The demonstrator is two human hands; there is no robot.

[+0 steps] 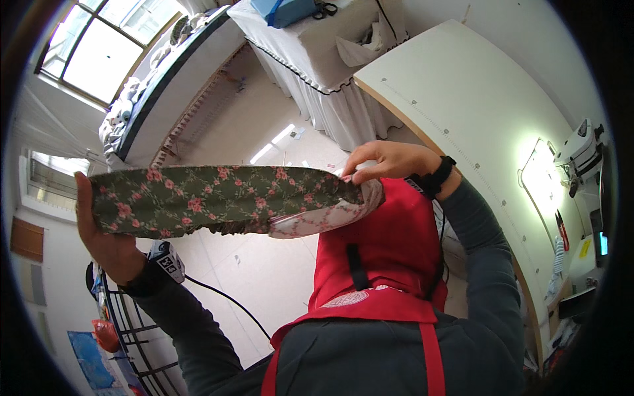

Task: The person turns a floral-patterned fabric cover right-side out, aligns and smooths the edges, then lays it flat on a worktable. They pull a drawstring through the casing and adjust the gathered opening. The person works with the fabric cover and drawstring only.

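A long floral cloth piece, dark green with pink roses, is stretched sideways in front of my chest. Its lower edge is gathered and ruffled, and a paler side with a pink pattern shows at its right end. My left hand grips the left end, the thumb up along the edge and the other fingers hidden behind the cloth. At the other end my right hand pinches the upper edge between thumb and fingers, where the cloth folds over.
To the right stands a white curved-edge table with a lit white machine and red-handled scissors. A cloth-covered table bears a blue box. Far left are a long bench and a black metal rack.
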